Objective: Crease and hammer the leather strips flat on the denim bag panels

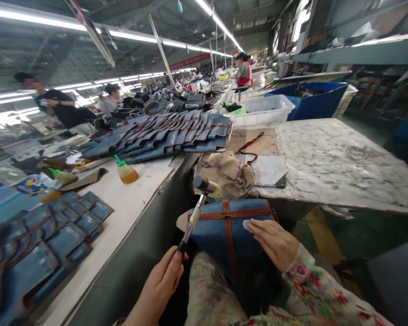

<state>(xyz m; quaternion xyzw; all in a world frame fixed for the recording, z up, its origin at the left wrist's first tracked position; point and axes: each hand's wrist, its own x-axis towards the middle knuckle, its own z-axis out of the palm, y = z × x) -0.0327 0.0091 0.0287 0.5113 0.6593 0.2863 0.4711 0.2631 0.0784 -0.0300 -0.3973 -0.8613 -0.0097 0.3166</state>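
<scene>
My left hand [165, 277] is closed round the black grip of a hammer [192, 219]. The hammer's dark, cylindrical head with a yellowish end is raised at the far edge of a blue bag piece [209, 233]. Brown straps [228, 231] cross on this piece, which rests over my lap. My right hand [275, 243] lies on its right part, fingers together, with a small whitish wad [247, 225] under the fingertips; its kind is unclear. Just beyond the piece sits a crumpled beige patterned cloth [224, 172].
Overlapping blue pieces [170, 133] cover the left bench, and more blue pieces [61, 231] lie nearer. A glue bottle with a green nozzle [127, 173] stands between them. A worn pale table [333, 158] extends right; a white bin [263, 108] stands behind. Several people work farther off.
</scene>
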